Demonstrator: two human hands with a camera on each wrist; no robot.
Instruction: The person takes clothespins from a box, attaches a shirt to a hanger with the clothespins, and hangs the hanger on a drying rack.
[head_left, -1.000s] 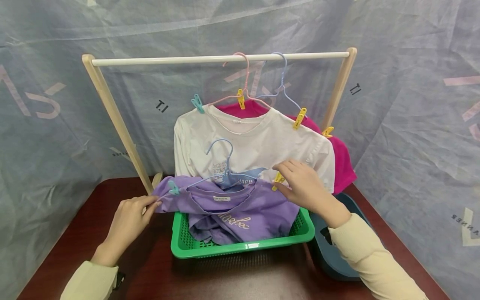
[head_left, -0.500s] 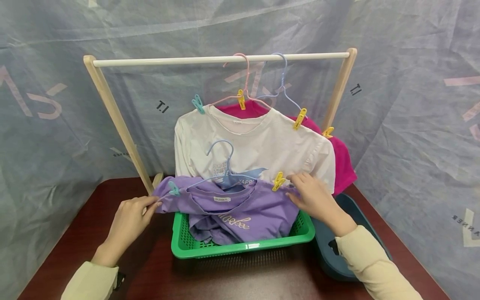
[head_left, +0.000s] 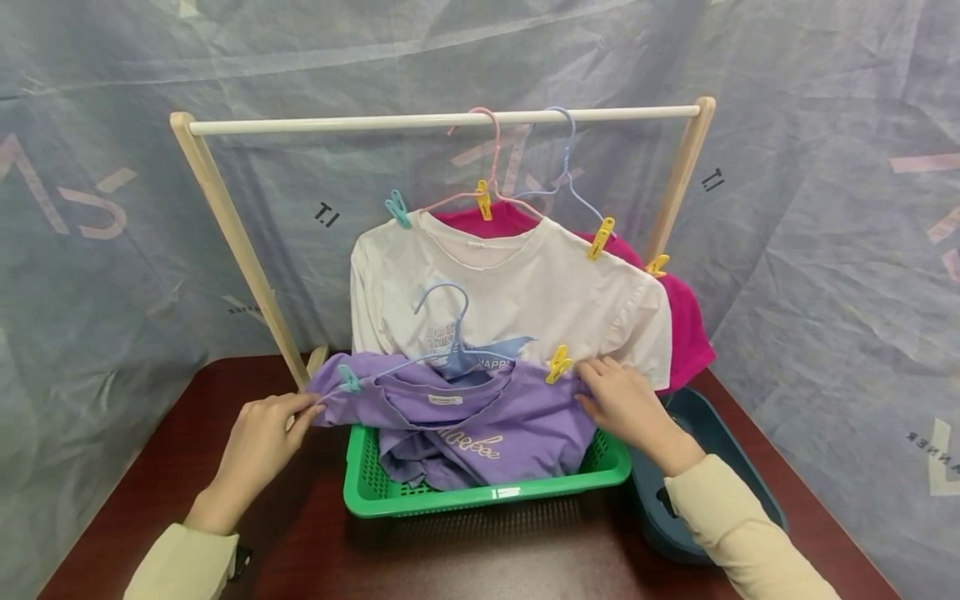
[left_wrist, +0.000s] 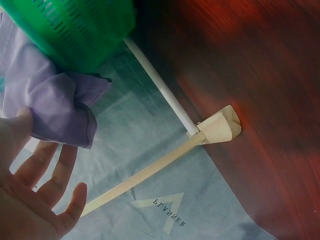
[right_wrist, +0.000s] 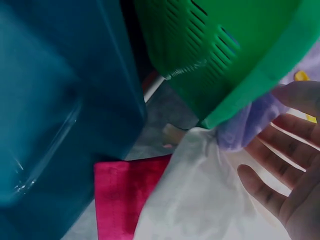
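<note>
A purple T-shirt (head_left: 525,417) with a light script print lies over the green basket (head_left: 487,495), a blue wire hanger (head_left: 461,321) in its neck. A teal clothespin (head_left: 348,377) and a yellow clothespin (head_left: 558,365) sit on its shoulders. My left hand (head_left: 262,437) pinches the sleeve at the left end, thumb on the near side. At the other end my right hand (head_left: 630,408) pinches the right sleeve just outside the yellow clothespin. The right wrist view shows purple cloth between thumb and fingers (right_wrist: 280,150).
Behind, a drying rack's white rod (head_left: 337,123) carries a white shirt (head_left: 495,292) on a pink hanger and a magenta shirt (head_left: 686,333) on a blue one, both with clothespins. A dark blue bin (head_left: 720,433) stands right of the basket on the red-brown table (head_left: 300,533).
My right hand has left the yellow clothespin, moved right and down, and taken hold of the purple T-shirt's right sleeve. The left hand keeps its grip in place.
</note>
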